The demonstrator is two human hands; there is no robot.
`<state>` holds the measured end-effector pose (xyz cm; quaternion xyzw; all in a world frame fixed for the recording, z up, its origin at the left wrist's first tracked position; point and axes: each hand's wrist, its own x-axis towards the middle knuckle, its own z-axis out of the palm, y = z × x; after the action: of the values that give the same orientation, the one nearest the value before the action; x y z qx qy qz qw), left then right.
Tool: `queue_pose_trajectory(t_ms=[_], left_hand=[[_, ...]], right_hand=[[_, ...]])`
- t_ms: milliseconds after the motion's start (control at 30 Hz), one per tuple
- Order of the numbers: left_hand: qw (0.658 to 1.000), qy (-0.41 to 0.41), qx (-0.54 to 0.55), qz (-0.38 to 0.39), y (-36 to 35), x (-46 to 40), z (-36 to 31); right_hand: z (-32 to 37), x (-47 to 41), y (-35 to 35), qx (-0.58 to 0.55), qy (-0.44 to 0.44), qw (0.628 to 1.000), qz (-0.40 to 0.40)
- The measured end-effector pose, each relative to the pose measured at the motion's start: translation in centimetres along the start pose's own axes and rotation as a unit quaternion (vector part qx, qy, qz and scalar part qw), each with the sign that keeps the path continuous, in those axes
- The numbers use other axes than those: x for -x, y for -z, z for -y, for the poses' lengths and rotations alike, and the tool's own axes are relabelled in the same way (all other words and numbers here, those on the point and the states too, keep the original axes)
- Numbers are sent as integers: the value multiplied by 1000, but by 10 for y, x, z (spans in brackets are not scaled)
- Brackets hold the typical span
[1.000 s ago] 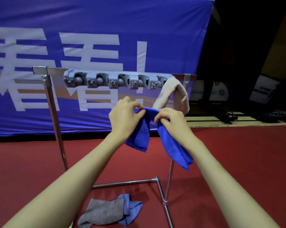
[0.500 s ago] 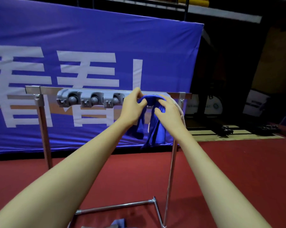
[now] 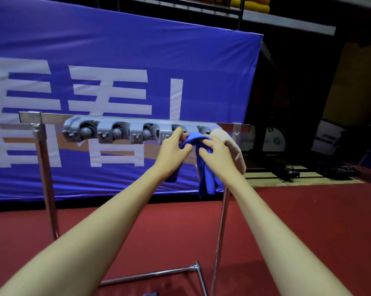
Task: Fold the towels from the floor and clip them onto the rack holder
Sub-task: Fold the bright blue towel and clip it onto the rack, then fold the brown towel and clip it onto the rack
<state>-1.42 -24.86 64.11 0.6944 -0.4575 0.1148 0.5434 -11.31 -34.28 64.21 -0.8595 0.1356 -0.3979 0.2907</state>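
Observation:
A grey rack holder [image 3: 116,132] with several roller clips is fixed to a metal rail [image 3: 52,117]. I hold a folded blue towel [image 3: 207,180] up against the fourth clip from the left. My left hand [image 3: 173,151] pinches the towel's top fold on the left. My right hand [image 3: 217,155] grips the same fold on the right. The towel's ends hang down between my wrists. A beige towel [image 3: 233,146] hangs from the rightmost clip, just behind my right hand.
The rail stands on chrome legs [image 3: 48,182] with a floor bar [image 3: 150,274] over red carpet [image 3: 308,221]. A blue banner [image 3: 116,60] hangs behind. A scrap of blue cloth [image 3: 149,294] shows at the bottom edge. Dark equipment [image 3: 291,170] lies at the right.
Both hands rose with the blue towel from chest height to the holder, and now press its fold at the fourth clip. The floor towels have dropped out of view.

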Motion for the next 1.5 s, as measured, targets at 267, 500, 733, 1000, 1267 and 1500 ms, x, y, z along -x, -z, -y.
queue_pose_trajectory(t_ms=[267,500,733,1000,1267,1500], left_hand=[[993,78,67,60,-12,8,0],[987,75,109,92,-17,26,3],[971,84,181,133,-20,33,4],[967,72,183,161,-11,43,15],[975,117,175,66,12,88,59],[971,120,126,165,34,165,130]], right_hand=[[0,12,5,-143,-29,988,42],[-8,18,-6,-299,-98,949,15],[-12,21,-16,-264,-97,958,48],[-28,30,-23,-222,-61,973,6],[-53,69,-44,-156,-44,979,-125],[-81,147,-123,-130,-41,989,-61]])
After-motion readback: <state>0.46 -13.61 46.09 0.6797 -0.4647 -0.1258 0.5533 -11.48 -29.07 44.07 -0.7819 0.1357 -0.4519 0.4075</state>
